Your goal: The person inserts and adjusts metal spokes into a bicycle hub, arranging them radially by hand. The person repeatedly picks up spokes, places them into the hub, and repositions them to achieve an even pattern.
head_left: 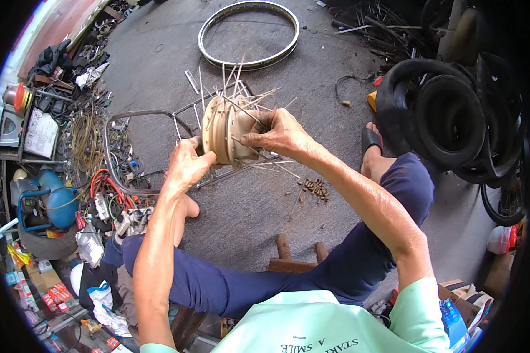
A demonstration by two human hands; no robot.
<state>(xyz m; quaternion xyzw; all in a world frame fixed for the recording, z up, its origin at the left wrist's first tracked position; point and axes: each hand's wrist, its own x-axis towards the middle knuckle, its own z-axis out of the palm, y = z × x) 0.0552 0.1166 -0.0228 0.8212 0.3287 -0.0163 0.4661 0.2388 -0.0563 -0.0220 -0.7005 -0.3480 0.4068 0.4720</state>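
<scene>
Head cam | wheel hub point(219, 132) btwn hands | L hand point(185, 163) gripping its lower-L edge | R hand point(278, 132) at spokes point(242, 110), R side; grip unclear

A round cream metal wheel hub point(219, 135), thin silver metal spokes point(241, 107) in it, sits above the frame's centre between the left hand point(185, 159) and right hand point(277, 132). Behind it, top centre, a round silver metal rim point(247, 65) lies on the flat grey floor point(153, 76). Small brown metal nipples point(317, 188) lie below right of the hub. Round black rubber tyres point(425, 120) lie at right, looped beige cables point(85, 138) at left.
</scene>
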